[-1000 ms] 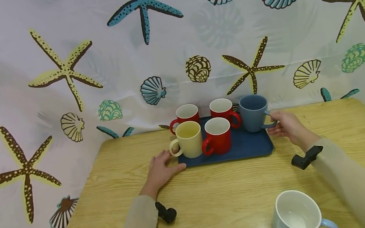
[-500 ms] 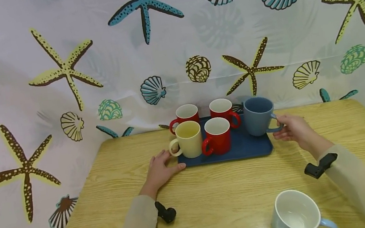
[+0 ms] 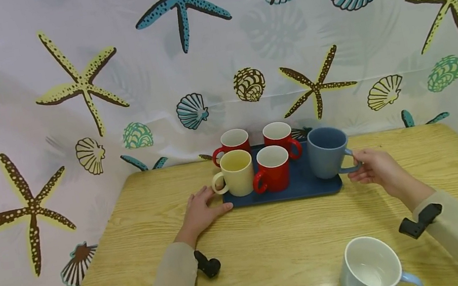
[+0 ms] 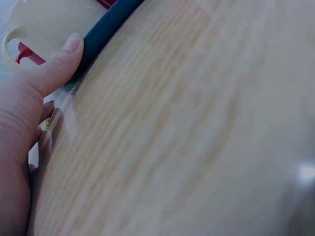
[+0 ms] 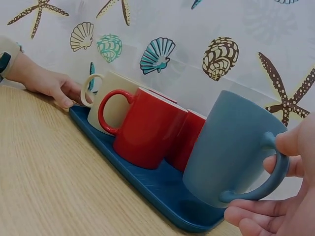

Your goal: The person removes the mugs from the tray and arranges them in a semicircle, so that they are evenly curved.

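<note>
My right hand holds a blue mug by its handle, thumb and fingers around it. The mug is over the right end of a dark blue tray; whether its base touches is unclear. On the tray's left side is a pale yellow mug, with a red mug to its right. Behind them are two more red mugs, partly hidden. My left hand rests at the tray's left end. Its thumb touches the front corner; its other fingers lie along the side, partly hidden.
A light blue mug with a white inside stands at the table's front right, near my right forearm. Behind the wooden table hangs a white curtain printed with starfish and shells, close to the tray's back edge.
The blue mug in my right hand has moved toward me and slightly right, from the tray's back to nearer its front. My left hand and the other mugs have stayed put.
</note>
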The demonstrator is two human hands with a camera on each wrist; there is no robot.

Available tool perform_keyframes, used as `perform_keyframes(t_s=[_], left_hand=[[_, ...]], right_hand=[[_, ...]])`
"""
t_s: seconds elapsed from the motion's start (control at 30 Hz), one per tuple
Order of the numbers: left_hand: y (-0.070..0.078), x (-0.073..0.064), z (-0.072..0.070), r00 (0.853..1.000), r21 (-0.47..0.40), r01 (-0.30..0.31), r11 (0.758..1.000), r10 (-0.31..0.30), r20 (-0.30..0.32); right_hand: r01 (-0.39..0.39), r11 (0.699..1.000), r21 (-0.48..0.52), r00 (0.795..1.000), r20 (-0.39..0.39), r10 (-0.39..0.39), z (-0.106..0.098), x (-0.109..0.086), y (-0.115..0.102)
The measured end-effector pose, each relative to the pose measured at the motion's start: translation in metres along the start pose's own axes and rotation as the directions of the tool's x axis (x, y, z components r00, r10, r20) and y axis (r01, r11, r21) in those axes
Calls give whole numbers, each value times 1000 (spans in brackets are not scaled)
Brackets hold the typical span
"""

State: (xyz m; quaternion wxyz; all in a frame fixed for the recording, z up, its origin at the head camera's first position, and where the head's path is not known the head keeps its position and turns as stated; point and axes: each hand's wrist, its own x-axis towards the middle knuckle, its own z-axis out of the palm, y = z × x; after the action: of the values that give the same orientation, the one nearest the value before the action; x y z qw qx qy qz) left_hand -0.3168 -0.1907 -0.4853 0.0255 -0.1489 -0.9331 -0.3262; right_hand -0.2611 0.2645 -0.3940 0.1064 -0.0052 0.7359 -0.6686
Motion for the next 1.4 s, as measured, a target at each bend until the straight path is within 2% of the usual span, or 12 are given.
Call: perform_keyframes(t_s=[1.07,1.4], left_hand=[[5,-2,-2,1000,-20,1,1000,-1,0],[3,-2,-1,1000,-16,-4,1000,4,-8]], right_hand=[[24,997,-67,999,34,-22,3,-48,14],[31,998,-48,996,89,-26,7,-64,16]])
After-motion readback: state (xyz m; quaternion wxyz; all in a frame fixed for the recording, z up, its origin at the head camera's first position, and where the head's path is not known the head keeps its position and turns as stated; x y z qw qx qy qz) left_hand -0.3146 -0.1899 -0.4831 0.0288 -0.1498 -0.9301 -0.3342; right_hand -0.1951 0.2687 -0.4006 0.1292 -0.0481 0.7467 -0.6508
